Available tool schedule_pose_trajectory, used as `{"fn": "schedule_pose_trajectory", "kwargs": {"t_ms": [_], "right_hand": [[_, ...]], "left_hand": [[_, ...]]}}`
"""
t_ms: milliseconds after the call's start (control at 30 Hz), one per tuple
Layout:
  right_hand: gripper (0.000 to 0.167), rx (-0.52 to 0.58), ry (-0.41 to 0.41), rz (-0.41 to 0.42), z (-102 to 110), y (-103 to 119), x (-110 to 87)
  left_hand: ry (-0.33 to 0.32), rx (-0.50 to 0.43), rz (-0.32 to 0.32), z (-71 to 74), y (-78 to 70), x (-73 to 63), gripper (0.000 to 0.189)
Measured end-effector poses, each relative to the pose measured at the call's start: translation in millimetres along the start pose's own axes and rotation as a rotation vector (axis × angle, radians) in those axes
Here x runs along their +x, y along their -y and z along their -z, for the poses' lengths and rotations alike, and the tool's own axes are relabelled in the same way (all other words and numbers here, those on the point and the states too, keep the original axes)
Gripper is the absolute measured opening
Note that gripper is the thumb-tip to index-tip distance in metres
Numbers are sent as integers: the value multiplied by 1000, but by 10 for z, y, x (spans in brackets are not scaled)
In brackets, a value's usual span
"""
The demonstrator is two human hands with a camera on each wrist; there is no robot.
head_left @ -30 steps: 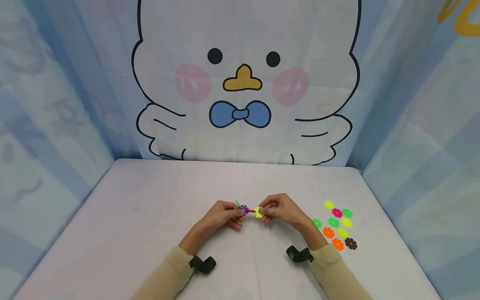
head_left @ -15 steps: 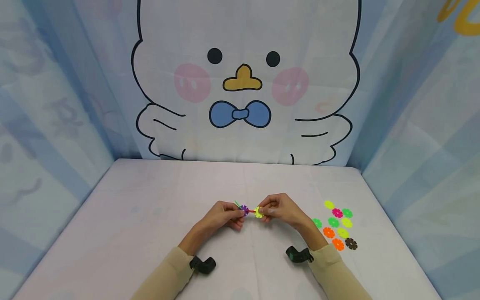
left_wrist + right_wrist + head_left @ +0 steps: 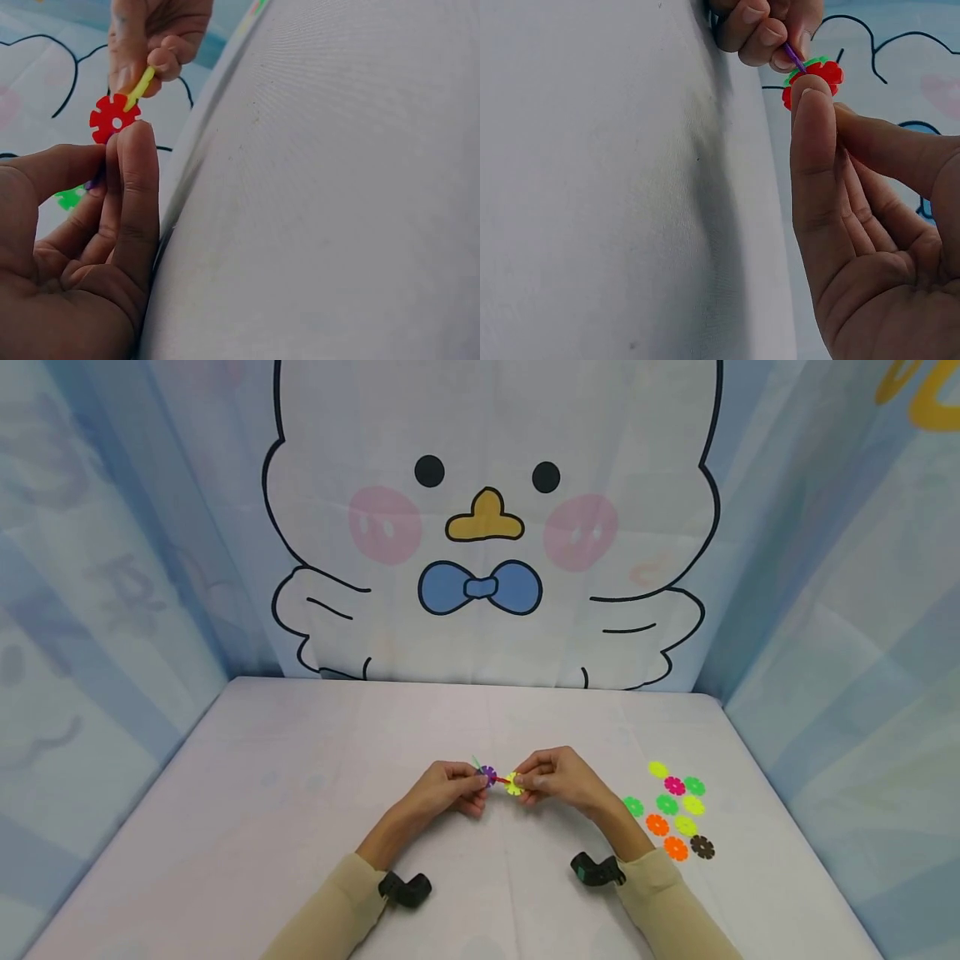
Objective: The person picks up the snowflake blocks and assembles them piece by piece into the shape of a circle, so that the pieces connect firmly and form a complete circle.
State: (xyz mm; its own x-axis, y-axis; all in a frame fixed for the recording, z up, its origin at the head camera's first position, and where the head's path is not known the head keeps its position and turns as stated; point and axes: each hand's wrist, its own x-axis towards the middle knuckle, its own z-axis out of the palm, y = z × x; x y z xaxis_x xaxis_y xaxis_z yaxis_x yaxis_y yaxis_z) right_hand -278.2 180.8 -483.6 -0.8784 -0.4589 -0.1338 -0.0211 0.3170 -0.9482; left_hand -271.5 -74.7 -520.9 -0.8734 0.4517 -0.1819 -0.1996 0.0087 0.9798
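My left hand [image 3: 448,789] pinches a purple notched plastic disc [image 3: 490,775] between thumb and fingertips, above the middle of the table. Across from it, my right hand [image 3: 558,774] pinches a yellow notched disc [image 3: 512,785]. Between the two sits a red notched disc [image 3: 102,122], seen face-on in the left wrist view and edge-on in the head view. The yellow disc stands crosswise at the red one's rim. A green disc [image 3: 70,198] pokes out beyond the purple one on the left hand's side. Fingers hide much of the purple disc in the left wrist view.
To the right on the white table [image 3: 300,827] lie several loose notched discs, among them a pink disc [image 3: 674,786], an orange disc [image 3: 676,848] and a dark brown disc [image 3: 702,847]. A printed cloth [image 3: 480,643] hangs behind the table.
The yellow disc has shifted slightly left toward the purple one, and the purple disc has tipped up a little. The green disc has turned slightly. Both hands keep their pinch.
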Motion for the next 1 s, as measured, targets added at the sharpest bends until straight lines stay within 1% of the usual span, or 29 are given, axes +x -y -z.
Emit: {"fn": "schedule_pose_trajectory", "kwargs": {"t_ms": [100, 233, 333, 433, 600, 767, 867, 1000], "right_hand": [[22, -9, -7, -8, 19, 1, -3], [21, -71, -26, -22, 30, 5, -19], [18, -110, -46, -33, 29, 15, -28], [18, -120, -56, -35, 12, 38, -29], [21, -87, -65, -27, -65, 69, -15], [22, -19, -65, -32, -162, 74, 0], [23, 3, -59, -33, -194, 76, 3], [22, 3, -50, -42, -202, 81, -8]], "left_hand": [[-13, -18, -2, -10, -3, 6, 24], [-16, -36, -13, -17, 4, 9, 28], [-14, -32, -12, -16, 7, 6, 30], [-7, -17, -6, -13, 1, -4, 30], [31, 4, -1, -14, -19, -21, 28], [59, 32, 6, -9, -23, -32, 29], [63, 41, 8, -7, -25, -30, 28], [65, 43, 10, -7, -17, -25, 27]]}}
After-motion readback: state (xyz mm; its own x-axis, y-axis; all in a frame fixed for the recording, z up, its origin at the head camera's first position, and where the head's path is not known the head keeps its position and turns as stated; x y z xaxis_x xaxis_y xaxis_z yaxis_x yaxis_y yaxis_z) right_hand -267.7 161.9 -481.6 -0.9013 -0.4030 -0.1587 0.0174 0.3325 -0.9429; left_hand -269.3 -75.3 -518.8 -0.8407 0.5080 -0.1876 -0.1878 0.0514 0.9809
